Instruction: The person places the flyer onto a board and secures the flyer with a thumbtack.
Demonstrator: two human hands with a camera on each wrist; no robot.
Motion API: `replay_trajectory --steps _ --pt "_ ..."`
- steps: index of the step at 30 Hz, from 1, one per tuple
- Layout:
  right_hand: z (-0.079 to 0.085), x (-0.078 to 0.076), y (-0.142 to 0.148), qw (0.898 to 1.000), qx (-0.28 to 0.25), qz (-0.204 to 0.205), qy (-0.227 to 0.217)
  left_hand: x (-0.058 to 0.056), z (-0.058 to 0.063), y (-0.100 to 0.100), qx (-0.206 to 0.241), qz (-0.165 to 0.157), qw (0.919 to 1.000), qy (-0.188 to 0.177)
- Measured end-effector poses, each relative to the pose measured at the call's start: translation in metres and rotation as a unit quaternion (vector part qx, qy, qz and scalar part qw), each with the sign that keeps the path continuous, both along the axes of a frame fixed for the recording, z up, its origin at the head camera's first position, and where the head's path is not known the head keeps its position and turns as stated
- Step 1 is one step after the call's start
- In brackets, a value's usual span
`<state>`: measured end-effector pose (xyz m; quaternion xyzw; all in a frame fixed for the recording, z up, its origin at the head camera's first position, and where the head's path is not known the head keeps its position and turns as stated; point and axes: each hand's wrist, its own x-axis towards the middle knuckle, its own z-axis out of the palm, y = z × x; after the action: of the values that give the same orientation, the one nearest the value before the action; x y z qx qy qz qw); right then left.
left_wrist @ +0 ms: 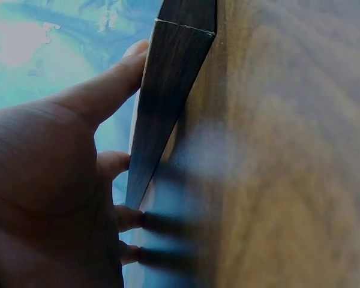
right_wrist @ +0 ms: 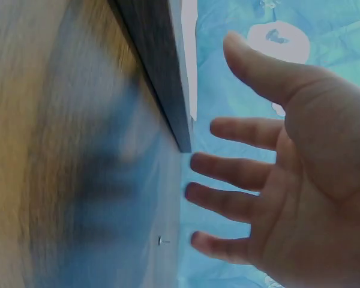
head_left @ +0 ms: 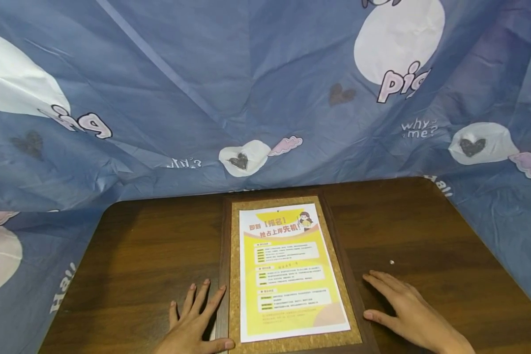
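Open and relaxed was the person's left hand (head_left: 192,322), with its fingers spread out beside a rectangular cork board in a dark brown wooden frame (head_left: 295,341). Its thumb rested on the left side of the frame, near the bottom corner, and its index fingertip was touching the same side higher up. From the left wrist, I saw the dark outer side of the frame next to these fingers.

Right hand (head_left: 411,307) was also open, its fingers straight and a little separated. It was just beside the right side of the frame, but apart from it; whether its fingertips touched the table, I could not tell.

Between the two hands, the board lay on a dark brown wooden table (head_left: 159,246) with rounded corners. On the cork there was a yellow and white printed paper sheet (head_left: 292,275), with an orange heading, three white text boxes and a small drawn figure in its upper right part. Beyond the right hand's fingertips, one small pin (head_left: 392,262) was on the table. Behind hung a wrinkled blue cloth (head_left: 203,73) with white round shapes, dark hearts and lettering.
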<state>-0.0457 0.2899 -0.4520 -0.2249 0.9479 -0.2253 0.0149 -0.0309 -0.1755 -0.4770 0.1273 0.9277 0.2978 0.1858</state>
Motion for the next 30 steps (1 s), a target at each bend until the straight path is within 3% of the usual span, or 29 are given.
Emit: replay_trajectory --steps 5,17,30 --pt "-0.004 -0.009 0.006 0.999 0.003 -0.016 0.033 0.000 0.000 0.000 -0.003 0.002 1.0000 -0.002" --pt "-0.007 -0.023 0.023 0.999 0.008 -0.035 0.038 0.000 -0.002 0.000 0.004 0.017 0.9998 -0.013" --pt "-0.011 -0.034 0.037 0.998 0.015 -0.062 0.028 -0.001 -0.001 0.000 0.004 0.010 0.9997 -0.020"
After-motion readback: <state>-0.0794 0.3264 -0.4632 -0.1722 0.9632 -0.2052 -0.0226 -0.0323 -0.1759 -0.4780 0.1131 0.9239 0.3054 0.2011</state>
